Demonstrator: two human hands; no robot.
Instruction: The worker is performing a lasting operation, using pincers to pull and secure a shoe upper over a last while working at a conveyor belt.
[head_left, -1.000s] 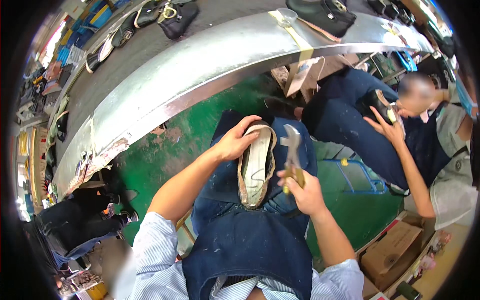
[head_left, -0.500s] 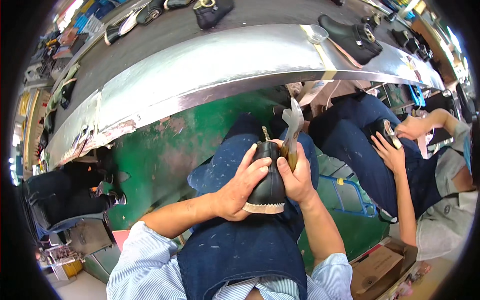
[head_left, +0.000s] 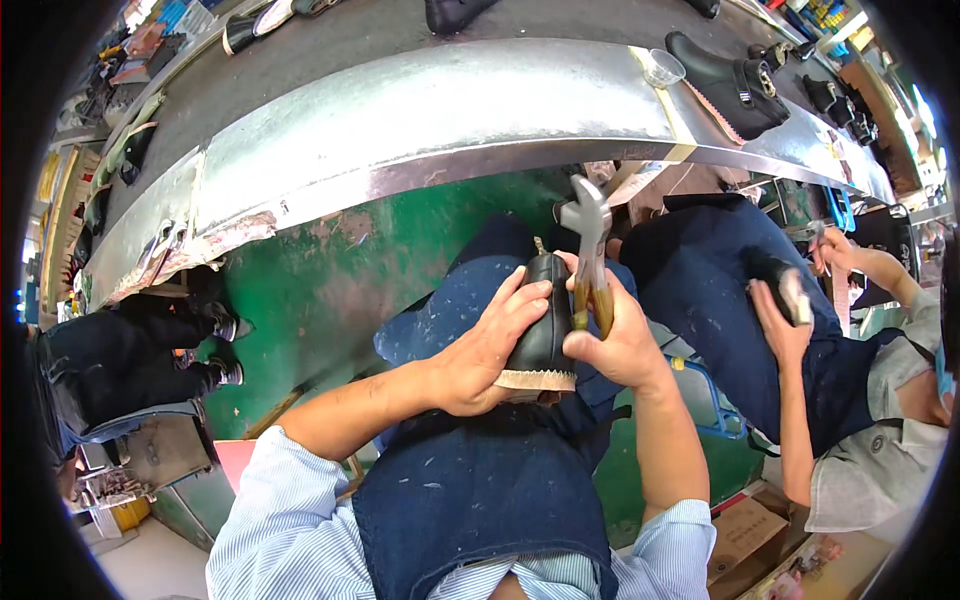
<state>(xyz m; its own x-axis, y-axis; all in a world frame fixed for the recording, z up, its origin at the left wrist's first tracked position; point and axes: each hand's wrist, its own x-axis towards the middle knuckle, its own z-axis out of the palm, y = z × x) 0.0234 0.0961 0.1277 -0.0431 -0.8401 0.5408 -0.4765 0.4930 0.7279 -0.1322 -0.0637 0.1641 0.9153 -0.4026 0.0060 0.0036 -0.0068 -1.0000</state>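
Observation:
A black leather shoe (head_left: 541, 340) rests on my lap, a pale jagged strip along its edge nearest me. My left hand (head_left: 478, 352) is wrapped round its left side, fingers lying over the top. On the other side my right hand (head_left: 625, 338) grips a pair of lasting pincers (head_left: 593, 238) by yellowish handles, which stand slightly apart. Their metal head points up and away from me, above the shoe's far right side, and the jaws are clear of the leather. A small metal piece (head_left: 541, 246) sticks up at the shoe's far end.
Beyond my knees runs a metal-edged bench (head_left: 400, 115) with a black boot (head_left: 728, 88) and a clear cup (head_left: 663, 70) on it. To my right a co-worker holds a dark shoe (head_left: 783, 285). A cardboard box (head_left: 743, 537) stands at lower right.
The pincers' head has tilted left and their handles have spread. My left hand and the shoe have shifted slightly right. The co-worker's far hand has lifted away from their shoe.

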